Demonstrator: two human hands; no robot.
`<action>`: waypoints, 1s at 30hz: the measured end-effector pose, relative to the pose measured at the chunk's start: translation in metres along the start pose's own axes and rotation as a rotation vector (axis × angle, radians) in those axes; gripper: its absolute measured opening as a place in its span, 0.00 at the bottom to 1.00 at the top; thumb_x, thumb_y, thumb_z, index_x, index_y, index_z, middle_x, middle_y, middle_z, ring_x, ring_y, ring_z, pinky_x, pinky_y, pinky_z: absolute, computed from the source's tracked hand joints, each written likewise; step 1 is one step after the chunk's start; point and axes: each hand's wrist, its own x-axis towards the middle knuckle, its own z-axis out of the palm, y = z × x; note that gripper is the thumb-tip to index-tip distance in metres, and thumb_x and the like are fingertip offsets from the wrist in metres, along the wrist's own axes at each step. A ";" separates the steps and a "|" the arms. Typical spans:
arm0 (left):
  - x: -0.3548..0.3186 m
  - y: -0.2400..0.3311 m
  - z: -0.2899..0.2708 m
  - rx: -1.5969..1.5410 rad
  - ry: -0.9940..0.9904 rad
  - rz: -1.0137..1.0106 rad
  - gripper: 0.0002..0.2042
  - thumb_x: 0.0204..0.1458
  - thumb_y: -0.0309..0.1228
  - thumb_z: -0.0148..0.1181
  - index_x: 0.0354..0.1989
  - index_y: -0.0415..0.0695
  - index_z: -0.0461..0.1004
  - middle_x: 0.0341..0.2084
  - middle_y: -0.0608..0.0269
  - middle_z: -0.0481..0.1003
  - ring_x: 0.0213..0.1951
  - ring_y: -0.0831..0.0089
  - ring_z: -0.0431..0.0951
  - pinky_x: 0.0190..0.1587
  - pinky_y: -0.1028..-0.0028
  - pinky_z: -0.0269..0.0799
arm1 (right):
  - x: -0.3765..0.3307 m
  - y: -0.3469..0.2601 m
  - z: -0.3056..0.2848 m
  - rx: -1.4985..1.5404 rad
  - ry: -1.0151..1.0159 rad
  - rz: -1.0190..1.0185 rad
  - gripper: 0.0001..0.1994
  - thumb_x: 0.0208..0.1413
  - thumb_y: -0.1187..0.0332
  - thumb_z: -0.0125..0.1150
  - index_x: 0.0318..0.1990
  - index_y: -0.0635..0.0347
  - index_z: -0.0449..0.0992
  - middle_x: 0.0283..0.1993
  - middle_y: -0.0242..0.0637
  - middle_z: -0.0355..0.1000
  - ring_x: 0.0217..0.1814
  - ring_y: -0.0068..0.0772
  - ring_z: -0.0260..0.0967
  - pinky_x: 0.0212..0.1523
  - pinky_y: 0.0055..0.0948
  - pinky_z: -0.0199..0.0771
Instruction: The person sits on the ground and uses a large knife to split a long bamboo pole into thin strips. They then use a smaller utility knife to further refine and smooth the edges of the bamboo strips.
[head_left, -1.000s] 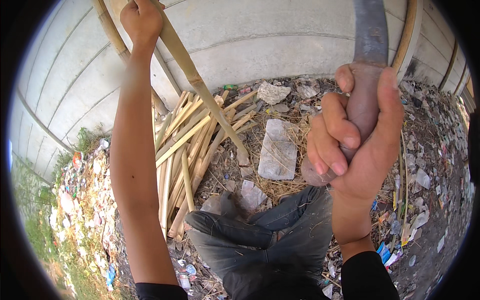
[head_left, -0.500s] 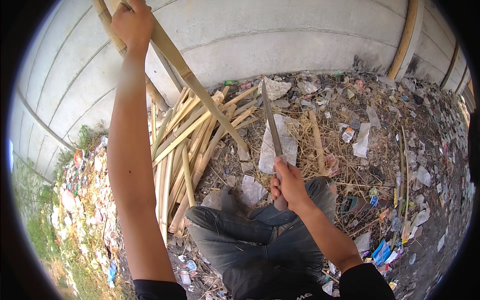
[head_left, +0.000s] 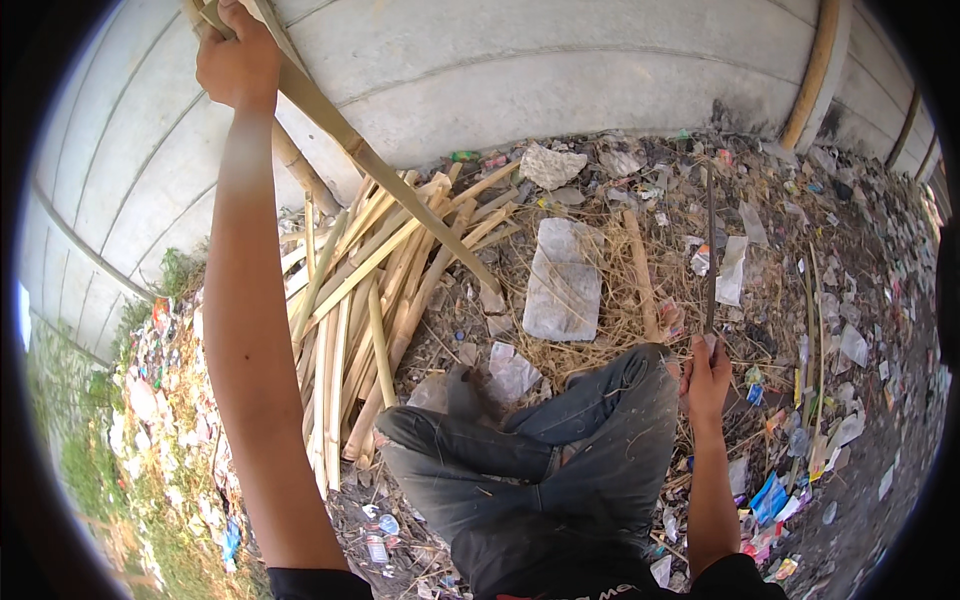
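Raised high at the upper left, my left hand (head_left: pixel 238 62) is closed around the top end of a long split bamboo piece (head_left: pixel 408 192). That bamboo slants down to the right, its lower end close to the ground by a pile of bamboo strips (head_left: pixel 335 340). Out at the right, beyond my right knee, my right hand (head_left: pixel 708 388) grips a long-bladed machete (head_left: pixel 711 245) by its handle. The thin dark blade points away from me, apart from the bamboo. Between the two lies a pale stone block (head_left: pixel 563 282) with straw on it.
A concrete panel wall (head_left: pixel 560 75) with bamboo posts (head_left: pixel 810 75) stands at the back. My crossed legs in jeans (head_left: pixel 490 450) fill the near middle. Straw, plastic scraps and litter cover the ground; a loose bamboo stick (head_left: pixel 638 275) lies right of the block.
My right hand has swung the machete from in front of the block out to the right. My left hand has shifted slightly left with the bamboo.
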 end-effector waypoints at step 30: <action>-0.303 -0.119 -0.430 -0.109 -0.097 -1.044 0.24 0.76 0.42 0.33 0.69 0.37 0.61 0.62 0.35 0.71 0.64 0.51 0.75 0.65 0.59 0.81 | -0.053 0.341 -0.213 -1.310 0.097 0.535 0.20 0.57 0.59 0.62 0.53 0.64 0.79 0.54 0.62 0.77 0.57 0.67 0.75 0.59 0.55 0.75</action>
